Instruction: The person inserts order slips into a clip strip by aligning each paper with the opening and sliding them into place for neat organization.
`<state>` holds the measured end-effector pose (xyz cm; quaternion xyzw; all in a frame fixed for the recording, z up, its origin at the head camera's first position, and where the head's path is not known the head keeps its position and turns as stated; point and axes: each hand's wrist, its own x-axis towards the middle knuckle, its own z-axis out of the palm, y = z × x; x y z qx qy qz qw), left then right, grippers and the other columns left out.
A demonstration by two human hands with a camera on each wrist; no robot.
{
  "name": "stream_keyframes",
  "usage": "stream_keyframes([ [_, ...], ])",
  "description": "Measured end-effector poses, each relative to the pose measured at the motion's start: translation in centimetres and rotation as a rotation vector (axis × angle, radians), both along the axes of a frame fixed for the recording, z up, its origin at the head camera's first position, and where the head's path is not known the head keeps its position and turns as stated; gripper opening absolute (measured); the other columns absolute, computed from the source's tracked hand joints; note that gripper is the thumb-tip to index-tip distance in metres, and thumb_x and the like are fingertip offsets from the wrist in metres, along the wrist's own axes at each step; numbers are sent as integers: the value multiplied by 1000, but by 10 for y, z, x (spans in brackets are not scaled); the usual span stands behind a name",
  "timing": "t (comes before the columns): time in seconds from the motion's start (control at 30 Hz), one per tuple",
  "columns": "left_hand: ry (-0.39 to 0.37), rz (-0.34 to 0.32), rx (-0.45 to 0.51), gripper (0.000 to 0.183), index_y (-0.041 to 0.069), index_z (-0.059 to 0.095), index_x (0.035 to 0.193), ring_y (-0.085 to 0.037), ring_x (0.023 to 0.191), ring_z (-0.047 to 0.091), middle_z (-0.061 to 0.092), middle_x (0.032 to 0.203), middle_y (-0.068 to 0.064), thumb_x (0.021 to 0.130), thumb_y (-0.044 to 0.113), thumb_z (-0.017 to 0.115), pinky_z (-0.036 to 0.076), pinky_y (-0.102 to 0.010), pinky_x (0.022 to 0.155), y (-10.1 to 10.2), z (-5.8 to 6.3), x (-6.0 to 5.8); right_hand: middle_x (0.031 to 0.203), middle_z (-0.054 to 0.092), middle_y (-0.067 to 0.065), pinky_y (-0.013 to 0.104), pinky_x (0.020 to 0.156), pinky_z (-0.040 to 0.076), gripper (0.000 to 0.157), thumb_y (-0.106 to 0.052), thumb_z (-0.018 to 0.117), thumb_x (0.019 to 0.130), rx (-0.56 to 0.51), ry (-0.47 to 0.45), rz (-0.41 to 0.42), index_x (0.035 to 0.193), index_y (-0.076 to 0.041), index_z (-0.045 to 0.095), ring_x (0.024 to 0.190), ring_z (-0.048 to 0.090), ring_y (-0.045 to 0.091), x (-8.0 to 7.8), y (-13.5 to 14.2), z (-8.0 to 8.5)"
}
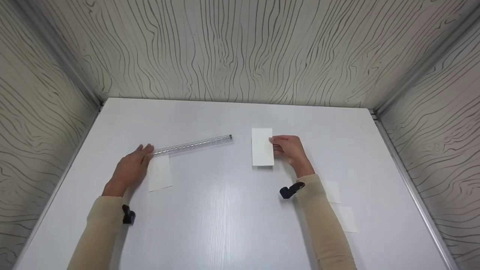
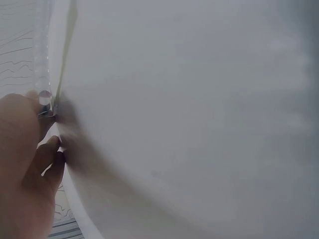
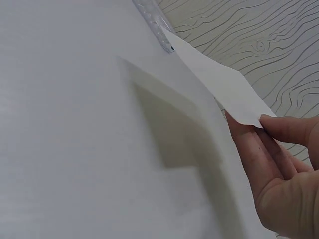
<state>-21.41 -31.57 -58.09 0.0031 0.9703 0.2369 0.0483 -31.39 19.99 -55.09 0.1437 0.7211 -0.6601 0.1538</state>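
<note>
- One hand, the right hand (image 1: pixel 292 150), pinches the right long edge of a white paper (image 1: pixel 261 147) between thumb and fingers.
- That paper is raised just off the table (image 1: pixel 225 210), its long axis running away from the person.
- Left hand (image 1: pixel 131 167) touches the clear strip's (image 1: pixel 193 145) left end; I cannot tell if it pinches or presses.
- The strip lies crosswise, its right end angled slightly farther away, beside another paper (image 1: pixel 160 174).
</note>
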Motion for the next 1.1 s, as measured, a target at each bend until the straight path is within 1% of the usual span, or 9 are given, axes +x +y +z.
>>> stream_keyframes([
  [0.17, 15, -13, -11, 56, 11, 39, 163, -46, 157, 33, 38, 168, -20, 116, 41, 33, 29, -66, 129, 0, -2, -1, 94, 79, 6, 23, 75, 68, 42, -9, 73, 99, -40, -3, 1, 135, 10, 64, 83, 78, 12, -1, -9, -7],
  [0.43, -1, -2, -5, 57, 12, 37, 164, -46, 158, 31, 37, 169, -18, 116, 43, 31, 28, -66, 129, 0, -2, -1, 86, 78, 3, 23, 71, 67, 40, -8, 73, 98, -52, -27, 8, 133, 10, 65, 78, 77, 10, -5, -20, -14],
  [0.73, -14, 6, 2, 57, 14, 36, 164, -46, 159, 30, 36, 170, -18, 116, 43, 32, 27, -66, 130, 0, 0, 0, 84, 77, 3, 25, 69, 67, 39, -6, 73, 97, -56, -63, 20, 132, 11, 65, 75, 77, 11, -4, -32, -18],
  [0.93, -16, 13, 10, 57, 15, 36, 165, -44, 160, 29, 36, 170, -16, 116, 44, 32, 26, -65, 130, 1, -2, 1, 85, 78, 3, 24, 68, 66, 38, -6, 75, 96, -20, -76, 22, 130, 10, 67, 76, 76, 11, -3, -40, -17],
  [1.1, 14, 3, -12, 54, 13, 37, 164, -44, 158, 32, 38, 169, -17, 116, 39, 34, 29, -65, 129, 2, -1, 1, 90, 78, 6, 25, 70, 67, 41, -5, 73, 96, -43, -78, 37, 132, 11, 64, 78, 78, 13, -4, -47, -15],
])
